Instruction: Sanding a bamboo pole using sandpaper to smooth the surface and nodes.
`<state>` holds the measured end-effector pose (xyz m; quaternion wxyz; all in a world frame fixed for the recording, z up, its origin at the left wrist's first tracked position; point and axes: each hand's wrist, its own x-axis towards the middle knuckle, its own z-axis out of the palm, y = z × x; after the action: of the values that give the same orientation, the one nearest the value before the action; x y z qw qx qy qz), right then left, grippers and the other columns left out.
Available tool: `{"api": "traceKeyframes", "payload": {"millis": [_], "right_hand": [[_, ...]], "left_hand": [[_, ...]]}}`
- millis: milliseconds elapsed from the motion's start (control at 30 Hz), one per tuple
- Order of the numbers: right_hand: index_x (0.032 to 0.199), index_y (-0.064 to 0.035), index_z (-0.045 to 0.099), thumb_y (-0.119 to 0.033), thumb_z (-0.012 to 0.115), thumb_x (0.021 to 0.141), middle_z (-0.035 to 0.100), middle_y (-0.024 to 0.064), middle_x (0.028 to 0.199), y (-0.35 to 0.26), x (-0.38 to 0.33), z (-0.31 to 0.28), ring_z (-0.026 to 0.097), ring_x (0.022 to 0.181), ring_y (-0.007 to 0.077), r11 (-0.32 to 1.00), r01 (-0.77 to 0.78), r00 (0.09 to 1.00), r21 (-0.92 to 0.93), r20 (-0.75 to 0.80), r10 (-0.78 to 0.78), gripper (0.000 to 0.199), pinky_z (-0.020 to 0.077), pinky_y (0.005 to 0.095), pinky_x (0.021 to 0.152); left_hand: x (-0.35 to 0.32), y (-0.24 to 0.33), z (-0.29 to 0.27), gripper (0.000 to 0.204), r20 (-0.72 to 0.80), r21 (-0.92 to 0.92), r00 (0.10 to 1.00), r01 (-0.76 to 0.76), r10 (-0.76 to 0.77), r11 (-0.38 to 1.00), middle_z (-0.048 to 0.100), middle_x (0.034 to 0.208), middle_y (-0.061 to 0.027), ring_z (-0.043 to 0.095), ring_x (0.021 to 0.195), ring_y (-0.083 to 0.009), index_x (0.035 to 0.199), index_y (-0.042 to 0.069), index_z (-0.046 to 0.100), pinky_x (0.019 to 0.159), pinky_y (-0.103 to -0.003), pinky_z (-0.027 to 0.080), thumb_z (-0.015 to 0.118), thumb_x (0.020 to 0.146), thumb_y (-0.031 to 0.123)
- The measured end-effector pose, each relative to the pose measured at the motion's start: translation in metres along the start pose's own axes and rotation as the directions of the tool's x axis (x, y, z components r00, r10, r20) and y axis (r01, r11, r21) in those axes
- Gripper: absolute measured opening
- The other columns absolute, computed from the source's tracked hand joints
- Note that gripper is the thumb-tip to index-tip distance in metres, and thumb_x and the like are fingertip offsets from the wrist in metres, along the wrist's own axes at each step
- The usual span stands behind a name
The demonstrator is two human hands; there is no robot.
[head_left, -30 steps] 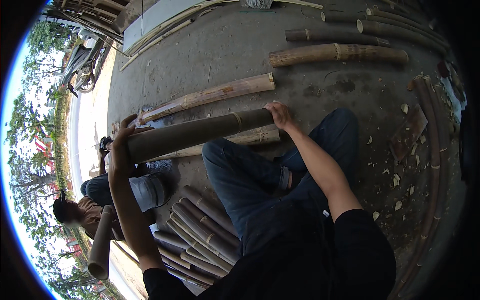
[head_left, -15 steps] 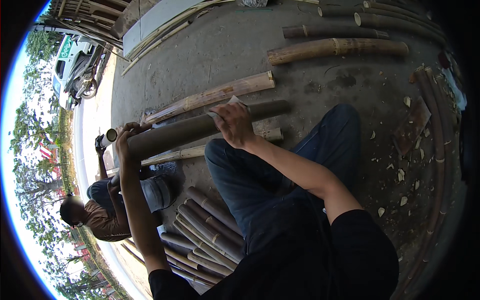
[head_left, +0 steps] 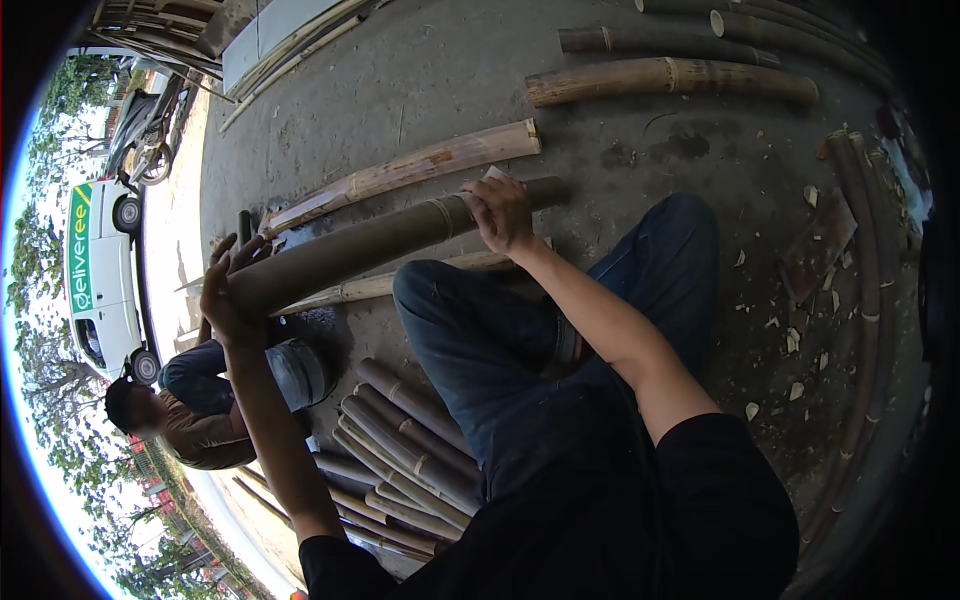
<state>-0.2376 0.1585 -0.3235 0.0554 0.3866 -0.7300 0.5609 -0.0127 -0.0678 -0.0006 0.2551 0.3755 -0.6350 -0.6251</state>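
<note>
A thick, dark brown bamboo pole point(head_left: 370, 245) lies slantwise in front of me, above my bent knee. My left hand point(head_left: 232, 290) is at its near-left end, with the thumb below and the fingers spread along the far side, supporting it. Farther right, my right hand point(head_left: 503, 213) is closed over a whitish folded sheet point(head_left: 497, 174), like sandpaper, and presses it on the pole past a ring-shaped node. Beyond the pole lies a paler bamboo length point(head_left: 410, 172); another pale length point(head_left: 400, 280) runs beneath it.
Several bamboo pieces point(head_left: 420, 450) are stacked by my left leg. More poles point(head_left: 670, 82) lie at the far right; long ones point(head_left: 868, 320) curve along the right edge, near scattered chips point(head_left: 795, 340). A co-worker point(head_left: 205, 430) sits at left by a bucket point(head_left: 300, 372); a white van point(head_left: 105, 270) stands beyond.
My right hand has slid rightward along the pole with the sheet, uncovering the node. My left hand's fingers have spread out more. The view has shifted, and more of the van shows.
</note>
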Motion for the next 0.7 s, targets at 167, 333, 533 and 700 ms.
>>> {"api": "traceKeyframes", "payload": {"millis": [167,333,533,700], "right_hand": [[0.106,-0.0052,0.068,-0.031,0.042,0.107,0.071,0.015,0.102,0.1,-0.03,-0.034,0.064,0.099,0.041,0.991,-0.072,0.995,-0.109,0.061,0.079,0.036,0.0488,0.051,0.09],[0.112,-0.0035,0.067,-0.028,0.039,0.11,0.07,0.0177,0.114,0.161,-0.058,-0.041,0.062,0.109,0.0428,0.964,-0.218,0.958,-0.15,0.156,0.241,0.037,0.0482,0.0515,0.097],[0.129,-0.0062,0.066,-0.03,0.042,0.11,0.066,0.0182,0.129,0.154,-0.061,-0.029,0.059,0.122,0.0406,0.929,-0.321,0.937,-0.184,0.082,0.34,0.039,0.0452,0.0513,0.105],[0.132,-0.0067,0.066,-0.032,0.042,0.11,0.066,0.0166,0.133,0.123,-0.049,-0.029,0.058,0.129,0.0379,0.959,-0.265,0.963,-0.102,0.014,0.267,0.041,0.0434,0.0497,0.109]], "left_hand": [[-0.009,0.009,0.025,0.078,0.114,0.288,0.929,-0.369,0.351,0.884,0.057,0.146,-0.0288,0.05,0.142,-0.041,0.147,-0.006,0.047,0.124,-0.053,0.033,0.062,0.079,0.027],[-0.016,0.03,0.044,0.053,0.344,0.364,0.764,-0.644,0.546,0.673,0.066,0.134,-0.027,0.058,0.135,-0.0383,0.122,-0.006,0.068,0.121,-0.051,0.037,0.066,0.073,0.014],[0.003,0.037,0.056,0.037,0.067,0.332,0.92,-0.385,0.386,0.861,0.074,0.116,-0.0219,0.073,0.11,-0.0309,0.125,-0.006,0.066,0.102,-0.039,0.057,0.061,0.088,-0.003],[-0.003,0.046,0.061,0.044,-0.154,0.041,0.984,-0.089,0.094,0.995,0.069,0.131,-0.0208,0.064,0.127,-0.0318,0.133,-0.005,0.063,0.104,-0.042,0.056,0.061,0.089,-0.004]]}}
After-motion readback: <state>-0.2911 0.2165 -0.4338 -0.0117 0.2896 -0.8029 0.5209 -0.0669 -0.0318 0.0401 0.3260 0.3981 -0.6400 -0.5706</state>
